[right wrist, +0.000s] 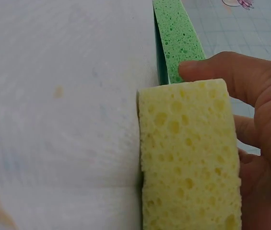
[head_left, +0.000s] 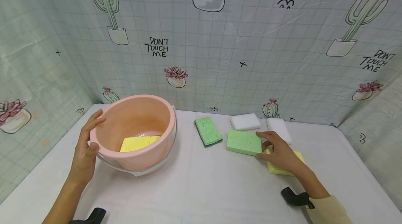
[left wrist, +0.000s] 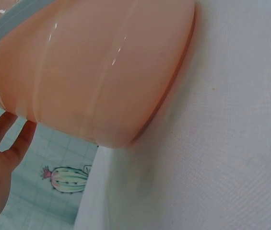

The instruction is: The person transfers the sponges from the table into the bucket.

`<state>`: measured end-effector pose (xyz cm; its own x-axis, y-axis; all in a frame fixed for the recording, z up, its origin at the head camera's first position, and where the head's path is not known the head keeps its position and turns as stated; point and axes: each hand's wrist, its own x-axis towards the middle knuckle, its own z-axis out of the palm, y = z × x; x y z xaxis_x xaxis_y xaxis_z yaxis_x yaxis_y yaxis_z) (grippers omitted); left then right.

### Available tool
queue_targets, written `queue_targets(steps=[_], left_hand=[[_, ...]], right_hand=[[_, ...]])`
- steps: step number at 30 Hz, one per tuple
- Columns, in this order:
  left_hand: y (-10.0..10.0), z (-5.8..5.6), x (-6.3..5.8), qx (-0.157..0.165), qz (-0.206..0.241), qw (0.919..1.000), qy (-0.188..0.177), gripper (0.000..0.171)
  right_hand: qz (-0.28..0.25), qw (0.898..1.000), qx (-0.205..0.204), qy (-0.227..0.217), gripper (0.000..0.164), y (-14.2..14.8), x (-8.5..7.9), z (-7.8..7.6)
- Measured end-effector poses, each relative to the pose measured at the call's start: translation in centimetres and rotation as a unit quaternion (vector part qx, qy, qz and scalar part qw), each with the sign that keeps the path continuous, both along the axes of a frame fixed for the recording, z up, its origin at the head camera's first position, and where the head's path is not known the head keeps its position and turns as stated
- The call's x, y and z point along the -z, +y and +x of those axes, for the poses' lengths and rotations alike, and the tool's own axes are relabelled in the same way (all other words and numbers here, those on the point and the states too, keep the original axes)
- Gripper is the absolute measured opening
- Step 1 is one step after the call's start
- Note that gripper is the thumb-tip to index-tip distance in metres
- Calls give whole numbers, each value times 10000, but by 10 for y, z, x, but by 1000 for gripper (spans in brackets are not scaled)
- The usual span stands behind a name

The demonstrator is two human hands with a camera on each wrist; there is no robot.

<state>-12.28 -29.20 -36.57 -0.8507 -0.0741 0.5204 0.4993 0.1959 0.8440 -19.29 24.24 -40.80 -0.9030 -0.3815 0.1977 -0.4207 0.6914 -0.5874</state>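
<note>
My left hand (head_left: pixel 87 152) grips the left side of a pink bucket (head_left: pixel 135 160), thumb and fingers at its rim. Inside the bucket lies a yellow sponge (head_left: pixel 138 143). In the left wrist view, fingertips (left wrist: pixel 22 139) touch the bucket's outer wall. On the right, my right hand (head_left: pixel 279 151) pinches the right end of a light green sponge (head_left: pixel 243 141) between thumb and fingers. A second yellow sponge (head_left: pixel 280 170) lies partly under that hand; in the right wrist view, this yellow sponge (right wrist: pixel 188 153) overlaps the green sponge (right wrist: pixel 176 33).
A green sponge with a dark green underside (head_left: pixel 208 132) lies between bucket and right hand. Two white sponges (head_left: pixel 245 121) lie behind the light green one. The bucket's white handle (head_left: pixel 138 173) hangs along its front. A printed curtain (head_left: pixel 204 49) encloses the white table (head_left: pixel 194 189).
</note>
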Motion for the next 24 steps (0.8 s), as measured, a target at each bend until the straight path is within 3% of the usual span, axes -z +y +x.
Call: queue_targets(steps=[6, 14, 19, 24], left_hand=[[0, 0, 0, 210, 145, 9996, 124, 62], [2, 1, 0, 51, 162, 9998, -110, 65], [2, 2, -1, 5, 108, 9999, -116, 65], [0, 1, 1, 9, 38, 10000, -16, 64]], right_hand=[[-234, 9995, 129, -137, 65, -1, -4, 2], [-577, 9969, 259, -462, 66, 1, -13, 3], [-907, 9929, 178, -753, 73, 2, -16, 4], [-996, 9912, 79, -873, 68, 4, -15, 3]])
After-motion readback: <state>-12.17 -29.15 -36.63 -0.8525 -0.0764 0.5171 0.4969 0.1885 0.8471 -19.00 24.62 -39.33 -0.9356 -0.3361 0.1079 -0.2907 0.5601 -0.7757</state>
